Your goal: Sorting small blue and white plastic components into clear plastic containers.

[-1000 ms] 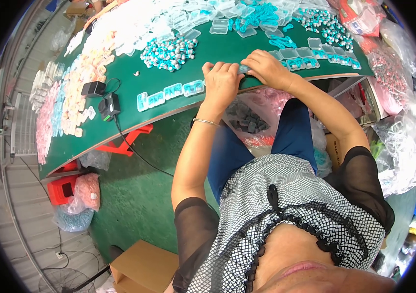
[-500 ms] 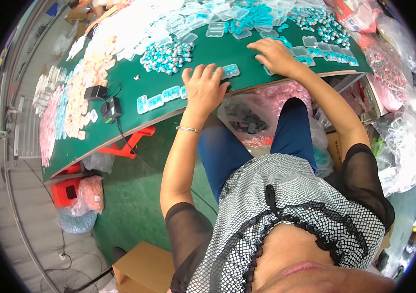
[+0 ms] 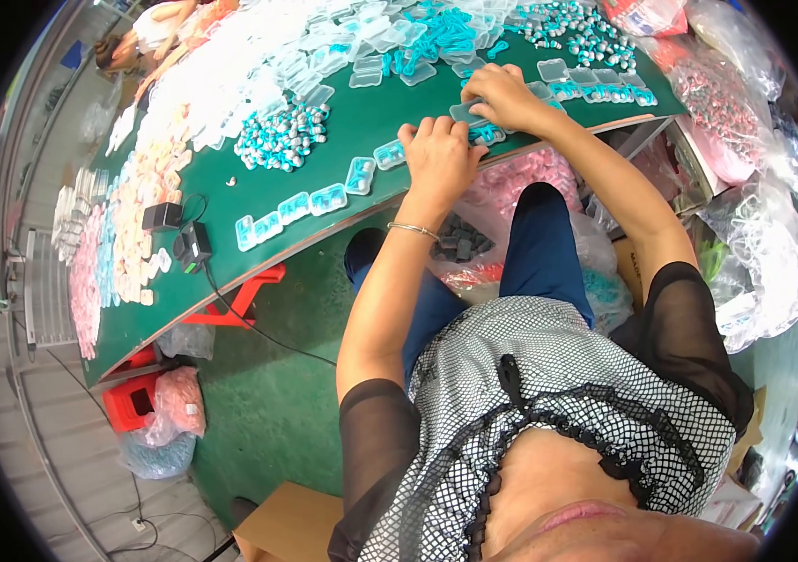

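Note:
A small clear plastic case (image 3: 487, 135) holding teal pieces lies near the table's front edge, its lid (image 3: 465, 113) raised on the far side. My left hand (image 3: 441, 161) is at its left end, fingers bent, with thumb and index finger against it. My right hand (image 3: 504, 98) curls over the lid from the right; its fingertips are partly hidden. To the left, a filled case (image 3: 390, 155) lies beside my left hand, and another filled case (image 3: 360, 175) continues a row along the edge. More open cases (image 3: 596, 92) with teal pieces lie to the right.
Heaps of teal-and-silver pieces (image 3: 282, 137), teal parts (image 3: 441, 37) and clear empty cases (image 3: 366, 70) cover the far side of the green table (image 3: 230, 201). Black adapters (image 3: 192, 245) with a cable lie at left. Bagged parts (image 3: 722, 112) stand at right; another person (image 3: 155, 33) sits far left.
My left hand has moved right, uncovering more of the row of filled cases. Both hands have come together at one case, and the view has shifted slightly.

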The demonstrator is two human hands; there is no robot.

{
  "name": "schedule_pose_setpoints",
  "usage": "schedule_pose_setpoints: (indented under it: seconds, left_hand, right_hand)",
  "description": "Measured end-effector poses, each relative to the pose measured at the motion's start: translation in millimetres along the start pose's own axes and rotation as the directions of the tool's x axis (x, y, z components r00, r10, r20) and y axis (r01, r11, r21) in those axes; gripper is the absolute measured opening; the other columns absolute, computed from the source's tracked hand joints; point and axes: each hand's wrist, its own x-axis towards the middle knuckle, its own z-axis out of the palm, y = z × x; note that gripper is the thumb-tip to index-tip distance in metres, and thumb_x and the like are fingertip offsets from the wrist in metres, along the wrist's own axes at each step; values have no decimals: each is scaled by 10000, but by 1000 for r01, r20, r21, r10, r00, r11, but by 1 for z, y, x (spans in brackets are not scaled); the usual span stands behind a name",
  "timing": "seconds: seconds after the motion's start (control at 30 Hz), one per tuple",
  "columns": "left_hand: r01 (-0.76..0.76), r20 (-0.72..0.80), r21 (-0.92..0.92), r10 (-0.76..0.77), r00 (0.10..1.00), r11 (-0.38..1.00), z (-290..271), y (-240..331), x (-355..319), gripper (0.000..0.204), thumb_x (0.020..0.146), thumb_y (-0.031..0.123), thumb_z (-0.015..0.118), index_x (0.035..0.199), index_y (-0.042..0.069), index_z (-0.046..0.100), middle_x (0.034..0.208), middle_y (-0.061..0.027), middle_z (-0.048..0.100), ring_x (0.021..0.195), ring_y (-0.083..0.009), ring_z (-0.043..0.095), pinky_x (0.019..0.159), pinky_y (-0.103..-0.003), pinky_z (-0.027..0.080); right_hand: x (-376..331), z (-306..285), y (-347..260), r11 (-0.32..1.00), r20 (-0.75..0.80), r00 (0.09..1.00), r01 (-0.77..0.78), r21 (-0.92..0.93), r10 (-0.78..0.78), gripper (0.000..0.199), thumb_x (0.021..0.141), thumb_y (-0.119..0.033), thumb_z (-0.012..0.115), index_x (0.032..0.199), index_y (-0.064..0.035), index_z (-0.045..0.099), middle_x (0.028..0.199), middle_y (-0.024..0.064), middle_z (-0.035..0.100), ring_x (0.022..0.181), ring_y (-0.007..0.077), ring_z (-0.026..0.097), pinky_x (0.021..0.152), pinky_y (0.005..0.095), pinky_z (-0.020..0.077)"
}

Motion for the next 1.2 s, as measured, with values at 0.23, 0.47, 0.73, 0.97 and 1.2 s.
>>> schedule_pose_setpoints:
  seconds: [0.23, 0.47, 0.73, 0.97, 1.2]
  left_hand:
    - [117, -238, -86, -135, 962, 989, -1, 10, 5, 687, 655, 309, 784, 1225, 61, 491, 1038, -87, 620, 969, -257, 562, 823, -434, 333]
    - [36, -60, -181, -48, 997, 983, 5, -1, 0, 501, 678, 222, 761, 1115, 63, 574, 1056, -81, 629, 977, -241, 571, 821, -438, 351]
    - [-15, -139, -148, -6, 990, 989, 11, -4, 3, 293, 739, 178, 700, 997, 67, 620, 944, -65, 646, 893, -238, 586, 801, -413, 369]
    - [-79, -111, -188, 59, 992, 979, 1, -15, -1, 263, 729, 166, 707, 966, 79, 635, 940, -56, 652, 883, -232, 595, 805, -410, 381]
    - [-144, -108, 14, 145, 984, 989, -26, -31, -15, 369, 701, 191, 731, 1040, 109, 611, 1030, -27, 638, 938, -198, 594, 834, -398, 382]
  right_hand:
    - [-4, -9, 1, 924, -140, 984, 156, 349, -113, 129, 737, -101, 659, 861, -71, 644, 877, 77, 619, 865, 287, 594, 750, 398, 462]
    - [-38, -10, 4, 893, -206, 947, 303, 331, -245, 309, 744, -61, 660, 1049, -35, 620, 1023, 133, 622, 990, 306, 574, 854, 386, 462]
    - [-48, -2, -9, 935, -321, 904, 334, 115, -283, 394, 693, -65, 686, 1073, -46, 584, 1045, 110, 598, 1008, 302, 546, 871, 397, 448]
    - [-43, 7, -15, 924, -329, 896, 357, 136, -298, 320, 699, -94, 692, 1000, -50, 590, 951, 97, 596, 939, 286, 559, 830, 394, 441]
    - [-39, -12, -11, 934, -334, 905, 325, 148, -262, 285, 762, -187, 662, 1031, -106, 611, 1050, 63, 616, 1006, 258, 559, 853, 390, 418]
